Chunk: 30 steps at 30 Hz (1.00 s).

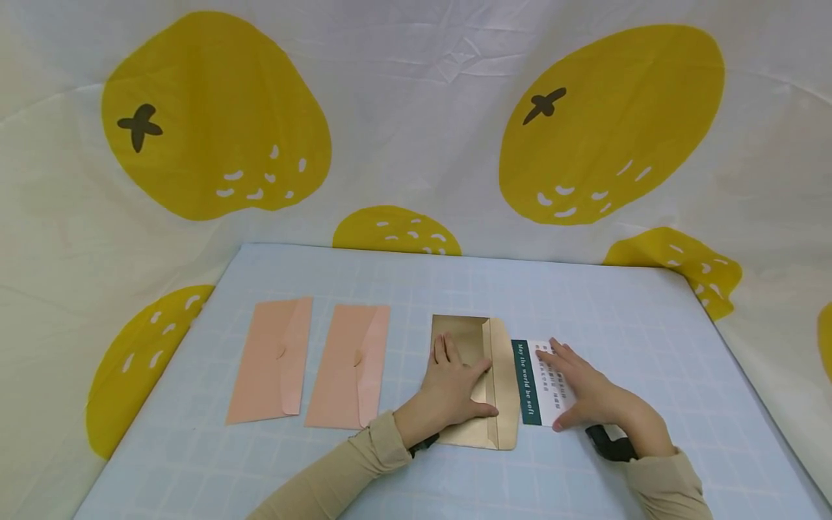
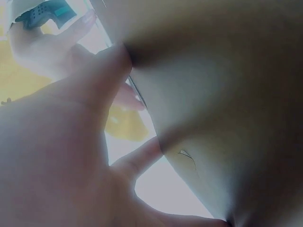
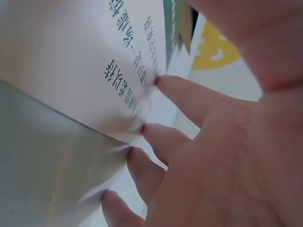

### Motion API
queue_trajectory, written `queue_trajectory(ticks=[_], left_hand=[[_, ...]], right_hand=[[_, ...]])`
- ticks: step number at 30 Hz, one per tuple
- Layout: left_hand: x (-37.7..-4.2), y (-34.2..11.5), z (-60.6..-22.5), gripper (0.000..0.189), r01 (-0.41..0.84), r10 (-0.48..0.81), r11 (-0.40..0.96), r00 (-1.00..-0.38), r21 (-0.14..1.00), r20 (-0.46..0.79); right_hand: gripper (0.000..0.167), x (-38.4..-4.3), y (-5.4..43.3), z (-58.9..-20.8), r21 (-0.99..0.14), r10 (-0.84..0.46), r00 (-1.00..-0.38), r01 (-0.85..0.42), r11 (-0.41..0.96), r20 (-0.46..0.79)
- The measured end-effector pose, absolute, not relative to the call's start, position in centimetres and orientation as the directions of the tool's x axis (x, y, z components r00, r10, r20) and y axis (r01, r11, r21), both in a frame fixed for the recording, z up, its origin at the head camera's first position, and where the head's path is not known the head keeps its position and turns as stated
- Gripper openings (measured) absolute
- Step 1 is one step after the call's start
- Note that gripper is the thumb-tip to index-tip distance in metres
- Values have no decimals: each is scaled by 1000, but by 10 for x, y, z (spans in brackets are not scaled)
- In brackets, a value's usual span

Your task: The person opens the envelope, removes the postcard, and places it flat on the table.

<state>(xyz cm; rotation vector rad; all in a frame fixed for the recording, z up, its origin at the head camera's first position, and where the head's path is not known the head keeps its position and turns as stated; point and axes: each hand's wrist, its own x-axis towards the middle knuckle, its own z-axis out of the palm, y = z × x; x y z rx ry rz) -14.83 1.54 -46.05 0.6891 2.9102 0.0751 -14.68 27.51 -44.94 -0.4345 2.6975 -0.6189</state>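
Observation:
My left hand [image 1: 448, 393] rests spread on a gold envelope [image 1: 504, 390], whose flap lies unfolded to the right. In the left wrist view, fingertips press against the envelope's smooth surface [image 2: 227, 85]. Right at the flap's edge lies a white card [image 1: 549, 404] with a dark green strip lettered "May the world be soft". My right hand [image 1: 598, 393] reaches over the card's right part, fingers spread. Seen from the right wrist, two fingertips touch the printed card [image 3: 57, 66], and the others meet the tabletop [image 3: 42, 165] beside its edge.
Two pink envelopes [image 1: 269, 361] [image 1: 338, 368] lie side by side left of the gold one, flaps folded over. The pale blue gridded table [image 1: 403, 477] ends at a white cloth backdrop [image 1: 416, 130] with large yellow fruit prints.

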Motion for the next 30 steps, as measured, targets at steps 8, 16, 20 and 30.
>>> queue_trajectory(ticks=[8, 16, 20, 30], left_hand=[[-149, 15, -463, 85, 445, 451, 892, -883, 73, -130], [-148, 15, -462, 84, 445, 455, 890, -881, 98, -128], [-148, 15, -463, 83, 446, 455, 890, -880, 93, -134], [-148, 15, -461, 83, 452, 458, 889, -880, 74, -127]], right_hand=[[110, -147, 278, -441, -551, -324, -923, -163, 819, -209], [101, -152, 264, -438, -509, 73, -961, 206, 836, -268], [105, -151, 258, -442, -447, 145, -944, 271, 852, -297], [97, -150, 248, -442, -411, 211, -923, 337, 847, -322]])
